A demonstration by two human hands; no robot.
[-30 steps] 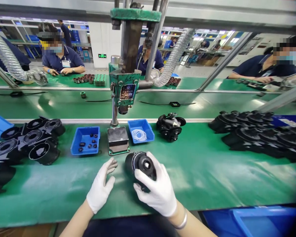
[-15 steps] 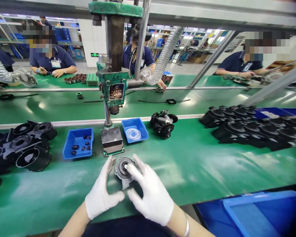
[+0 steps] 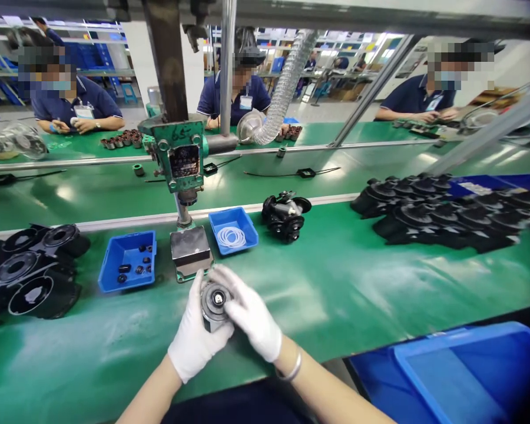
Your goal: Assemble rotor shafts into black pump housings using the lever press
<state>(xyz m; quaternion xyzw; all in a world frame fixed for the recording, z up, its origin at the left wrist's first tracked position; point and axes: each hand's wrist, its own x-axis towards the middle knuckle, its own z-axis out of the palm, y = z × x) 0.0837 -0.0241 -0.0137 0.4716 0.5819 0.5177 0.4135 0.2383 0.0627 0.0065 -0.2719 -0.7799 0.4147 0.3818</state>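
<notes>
A round grey motor end cover [image 3: 215,301] with a dark stepped ring and a bright shaft tip at its centre sits between my gloved hands, just in front of the press base. My left hand [image 3: 198,335] curls round its left and lower edge, thumb along the bottom. My right hand [image 3: 249,312] covers its upper right side, with fingers bent over the rim near the centre. Both white gloves hide parts of the edge. Behind them stands the press's metal block [image 3: 189,244], under the green press head [image 3: 183,156].
A blue bin [image 3: 128,259] of small black parts and a blue bin [image 3: 233,229] of white rings flank the press. Black housings [image 3: 35,271] lie left, more black housings [image 3: 446,212] right, and a black assembly [image 3: 287,215] behind. Co-workers sit across the bench.
Both hands have closed in on the end cover from a looser, spread pose. The view has shifted, so the bench appears further left. A co-worker's hand has withdrawn from a small green part.
</notes>
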